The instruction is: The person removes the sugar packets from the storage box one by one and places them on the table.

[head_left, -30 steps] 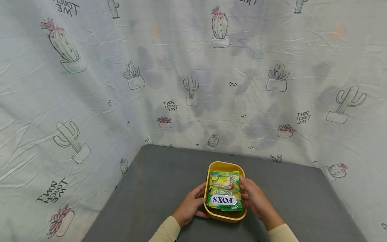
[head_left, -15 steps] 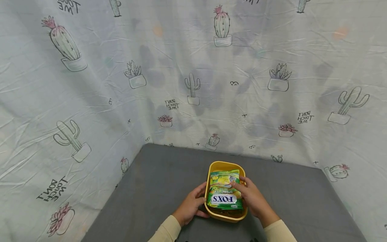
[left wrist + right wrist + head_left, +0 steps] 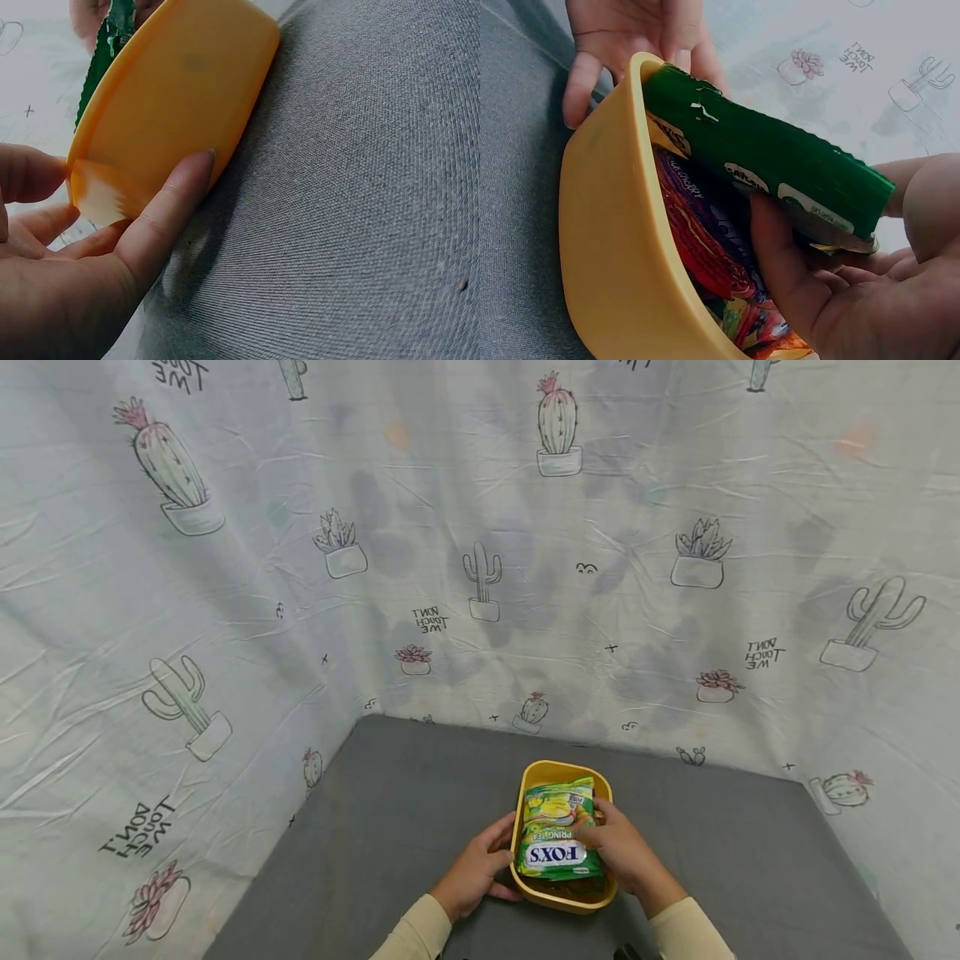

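Note:
A yellow plastic container (image 3: 564, 903) stands on the grey surface with a green Fox's Spring Tea candy bag (image 3: 551, 822) in it. My left hand (image 3: 474, 870) holds the container's left side, fingertips at the rim and against the outer wall in the left wrist view. On the other side, my right hand (image 3: 626, 853) reaches over the rim and grips the candy bag's right edge, thumb on top and fingers beneath. The right wrist view shows the bag tilted up, with a purple packet (image 3: 686, 184) lettered "cherry" and a red wrapper (image 3: 705, 247) under it.
A grey cloth-covered surface (image 3: 420, 802) spreads around the container. Behind and at both sides hangs a white curtain (image 3: 450, 510) printed with cacti and mirrored lettering.
My right hand has gone from the container's right rim to the candy bag and now grips its edge. The bag's right side has lifted slightly. My left hand stays at the container.

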Motion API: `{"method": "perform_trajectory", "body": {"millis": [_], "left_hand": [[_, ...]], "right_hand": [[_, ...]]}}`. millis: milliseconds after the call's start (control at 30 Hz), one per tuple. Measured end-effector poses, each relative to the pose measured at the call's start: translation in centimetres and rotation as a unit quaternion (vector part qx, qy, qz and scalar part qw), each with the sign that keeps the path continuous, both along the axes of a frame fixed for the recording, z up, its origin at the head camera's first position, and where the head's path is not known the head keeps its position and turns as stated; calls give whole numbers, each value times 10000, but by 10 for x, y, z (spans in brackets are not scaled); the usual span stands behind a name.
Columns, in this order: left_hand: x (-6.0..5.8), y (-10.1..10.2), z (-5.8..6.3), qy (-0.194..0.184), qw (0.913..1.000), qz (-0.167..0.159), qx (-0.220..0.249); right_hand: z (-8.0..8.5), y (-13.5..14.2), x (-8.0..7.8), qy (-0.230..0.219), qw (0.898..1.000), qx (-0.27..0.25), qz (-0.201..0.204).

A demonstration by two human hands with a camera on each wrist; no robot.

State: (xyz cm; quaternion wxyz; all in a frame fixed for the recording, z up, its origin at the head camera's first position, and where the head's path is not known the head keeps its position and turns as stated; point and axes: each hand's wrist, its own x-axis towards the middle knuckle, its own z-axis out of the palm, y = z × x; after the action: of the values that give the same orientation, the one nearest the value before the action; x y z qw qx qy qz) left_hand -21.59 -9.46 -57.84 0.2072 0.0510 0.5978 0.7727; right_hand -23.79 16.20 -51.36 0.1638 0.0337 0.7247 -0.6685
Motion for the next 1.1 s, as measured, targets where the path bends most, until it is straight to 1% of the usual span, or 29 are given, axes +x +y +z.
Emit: {"method": "perform_trajectory", "body": {"millis": [433,700,900,1100], "left_hand": [[0,3,0,53,10000,2,60],[-1,3,0,70,9999,-3,79],[-1,3,-1,113,9999,-5,89],[-2,4,-3,105,9999,25,39]], "right_hand": [[0,1,-2,105,9993,304,-183],[0,1,0,341,9985,384,-184],[-3,3,0,542,9965,584,-264],[-3,5,-2,490,9961,653,-340]]}}
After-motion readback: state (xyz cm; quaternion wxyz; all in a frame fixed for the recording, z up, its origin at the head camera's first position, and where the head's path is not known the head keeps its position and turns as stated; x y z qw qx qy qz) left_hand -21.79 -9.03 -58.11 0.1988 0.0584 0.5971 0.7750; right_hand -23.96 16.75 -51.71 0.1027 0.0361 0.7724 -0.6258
